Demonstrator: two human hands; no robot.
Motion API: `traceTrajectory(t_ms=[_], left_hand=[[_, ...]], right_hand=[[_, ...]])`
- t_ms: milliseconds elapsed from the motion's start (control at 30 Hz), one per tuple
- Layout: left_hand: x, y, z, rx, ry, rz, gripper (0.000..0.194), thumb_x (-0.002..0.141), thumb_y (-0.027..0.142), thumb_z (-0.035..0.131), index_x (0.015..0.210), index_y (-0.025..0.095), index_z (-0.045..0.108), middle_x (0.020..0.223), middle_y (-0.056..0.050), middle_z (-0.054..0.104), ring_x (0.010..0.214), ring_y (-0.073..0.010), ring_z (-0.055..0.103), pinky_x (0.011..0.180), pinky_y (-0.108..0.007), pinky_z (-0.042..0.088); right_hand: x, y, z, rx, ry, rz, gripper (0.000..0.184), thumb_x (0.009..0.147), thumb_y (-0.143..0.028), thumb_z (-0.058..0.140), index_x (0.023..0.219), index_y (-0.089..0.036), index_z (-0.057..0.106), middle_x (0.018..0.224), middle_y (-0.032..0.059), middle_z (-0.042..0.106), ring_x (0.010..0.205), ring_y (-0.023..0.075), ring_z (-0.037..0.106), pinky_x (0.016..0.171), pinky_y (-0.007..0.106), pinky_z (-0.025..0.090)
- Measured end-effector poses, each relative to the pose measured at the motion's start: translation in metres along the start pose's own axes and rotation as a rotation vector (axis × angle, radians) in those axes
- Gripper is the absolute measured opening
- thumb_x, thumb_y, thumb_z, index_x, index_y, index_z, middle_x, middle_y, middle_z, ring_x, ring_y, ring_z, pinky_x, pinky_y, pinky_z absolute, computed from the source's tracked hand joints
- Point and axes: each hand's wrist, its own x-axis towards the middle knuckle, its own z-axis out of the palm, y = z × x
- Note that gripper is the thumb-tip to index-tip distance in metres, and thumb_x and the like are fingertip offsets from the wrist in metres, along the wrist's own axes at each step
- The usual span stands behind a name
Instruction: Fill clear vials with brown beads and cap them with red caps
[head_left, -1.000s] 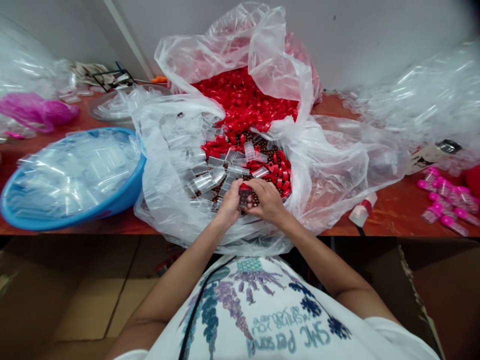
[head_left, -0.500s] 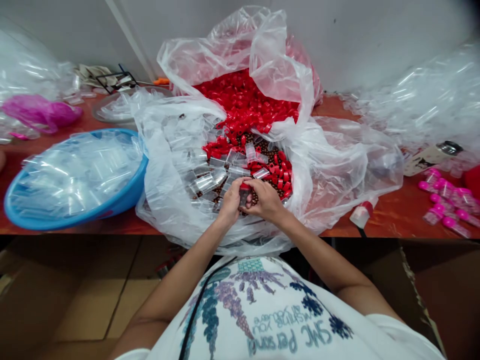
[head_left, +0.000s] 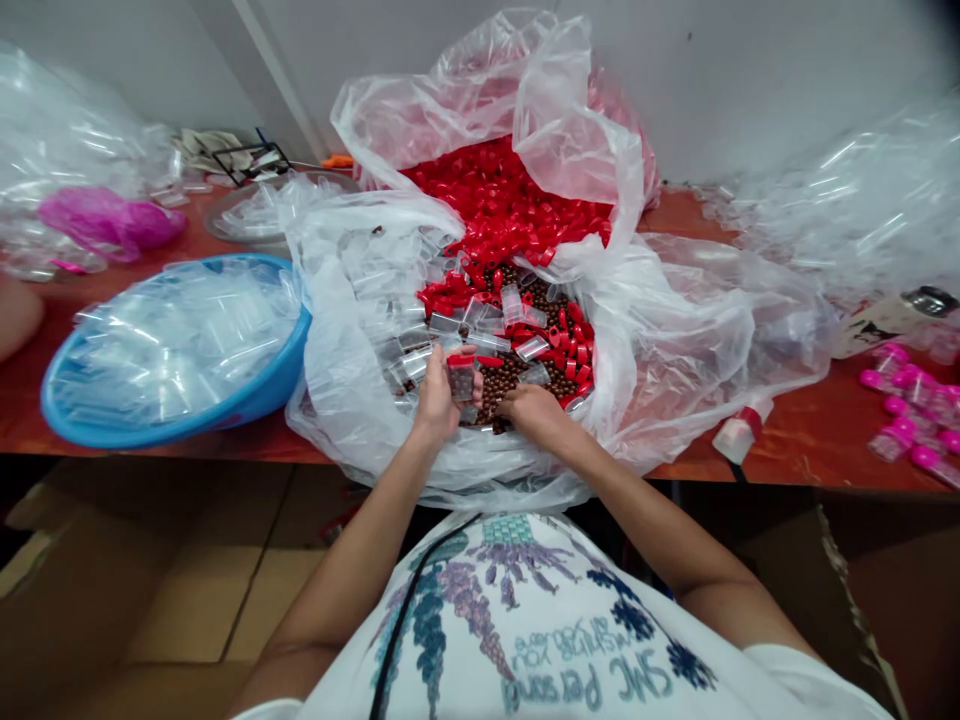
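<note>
Left hand: we find the left hand (head_left: 437, 402) with its fingers wrapped around a clear container (head_left: 460, 382), which is red at its upper end.
Clear container: we locate it in the left hand's grasp, above the front bag's contents and left of the right hand.
Right hand: we note the right hand (head_left: 538, 412) with its fingers bent and the tips down at the brown beads (head_left: 491, 395); we cannot tell whether they pinch any.
Front bag: we record a spread translucent bag (head_left: 480, 490) lying directly before the person, its mouth wide, with both hands over it.
Bag contents: we see brown beads at the centre, loose clear tubes (head_left: 534, 348) mostly to the left, and red caps (head_left: 582, 355) at the right and the back.
Rear bag: we observe a second bag (head_left: 574, 150) just behind, heaped with more red pieces (head_left: 510, 205).
Left of bags: we list a tilted blue basin (head_left: 180, 434) piled with clear plastic pieces (head_left: 187, 340), and a bright pink bag (head_left: 120, 222) beyond it.
Right of bags: we list a cream flask (head_left: 874, 325) on its side, near pink-capped tubes (head_left: 894, 438).
Surface: we note a reddish table (head_left: 817, 440) beneath all these items.
</note>
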Motion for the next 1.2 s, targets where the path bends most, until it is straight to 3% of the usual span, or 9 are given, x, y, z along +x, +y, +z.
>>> traceTrajectory(t_ms=[167,367,533,767,867,967,1033,1100,1200], left_hand=[[-0.005,-0.005,0.001,0.014,-0.032,-0.055,0.055,0.086,0.061,0.036,0.112,0.016,0.056,0.062,-0.001,0.063,0.044,-0.0106,0.054,0.042,-0.02,0.039],[-0.008,-0.007,0.001,-0.004,-0.061,-0.071,0.052,0.087,0.057,0.039,0.112,0.015,0.055,0.062,-0.001,0.063,0.044,-0.0101,0.054,0.041,-0.019,0.038],[-0.007,-0.007,-0.001,-0.013,-0.083,-0.072,0.049,0.084,0.051,0.045,0.116,0.015,0.053,0.059,0.001,0.059,0.041,-0.0112,0.051,0.04,-0.021,0.039],[-0.006,-0.008,-0.003,-0.095,-0.177,-0.112,0.046,0.086,0.044,0.038,0.121,0.017,0.05,0.053,0.003,0.051,0.04,-0.0128,0.045,0.037,-0.022,0.034],[-0.007,-0.008,-0.003,-0.115,-0.124,-0.128,0.046,0.086,0.045,0.04,0.121,0.016,0.051,0.057,0.001,0.054,0.042,-0.013,0.048,0.04,-0.023,0.037],[-0.009,-0.009,-0.001,-0.098,-0.117,-0.168,0.046,0.087,0.046,0.04,0.121,0.016,0.05,0.061,0.0,0.057,0.046,-0.0139,0.053,0.041,-0.023,0.039],[-0.01,-0.011,0.002,-0.054,-0.133,-0.181,0.047,0.088,0.047,0.039,0.122,0.017,0.049,0.063,-0.001,0.059,0.046,-0.0143,0.054,0.041,-0.024,0.039],[-0.01,-0.015,0.007,0.007,-0.149,-0.176,0.048,0.088,0.05,0.039,0.122,0.018,0.049,0.064,-0.001,0.061,0.045,-0.0143,0.054,0.04,-0.024,0.04],[-0.009,-0.023,0.013,0.109,-0.153,-0.169,0.052,0.088,0.056,0.037,0.117,0.017,0.055,0.059,-0.001,0.06,0.042,-0.0142,0.053,0.039,-0.024,0.039]], right_hand=[[0.003,0.003,0.001,-0.009,-0.058,-0.037,0.021,0.087,-0.015,0.052,0.097,-0.015,0.071,0.091,0.0086,0.07,0.086,0.0181,0.058,0.079,0.028,0.038],[0.0,0.007,-0.001,0.069,-0.036,-0.16,0.025,0.088,-0.017,0.053,0.103,-0.025,0.071,0.099,0.0045,0.069,0.089,0.0171,0.059,0.079,0.027,0.039],[0.002,0.007,-0.002,0.108,-0.084,-0.096,0.018,0.085,-0.017,0.057,0.095,-0.02,0.073,0.091,0.0058,0.071,0.087,0.0168,0.061,0.08,0.026,0.04],[0.001,0.009,0.003,0.145,-0.071,-0.102,0.018,0.085,-0.014,0.056,0.095,-0.018,0.071,0.094,0.0069,0.069,0.089,0.0172,0.058,0.083,0.027,0.039],[-0.005,0.017,0.002,0.251,0.103,0.068,0.016,0.086,-0.016,0.055,0.093,-0.017,0.069,0.091,0.0066,0.068,0.088,0.0187,0.057,0.081,0.029,0.041],[-0.011,0.023,-0.009,0.462,0.489,0.311,0.017,0.09,-0.023,0.051,0.097,-0.018,0.066,0.095,0.0063,0.066,0.091,0.0188,0.057,0.085,0.031,0.042],[-0.01,0.02,-0.02,0.666,0.684,0.384,0.019,0.091,-0.029,0.05,0.098,-0.019,0.064,0.097,0.0048,0.066,0.093,0.0176,0.059,0.087,0.031,0.044],[-0.006,0.011,-0.031,0.834,0.731,0.362,0.02,0.089,-0.033,0.052,0.096,-0.02,0.065,0.095,0.003,0.067,0.091,0.0167,0.061,0.084,0.03,0.046],[0.002,-0.006,-0.038,0.885,0.677,0.262,0.018,0.087,-0.033,0.055,0.092,-0.021,0.069,0.09,0.0015,0.068,0.087,0.0157,0.062,0.083,0.029,0.047]])
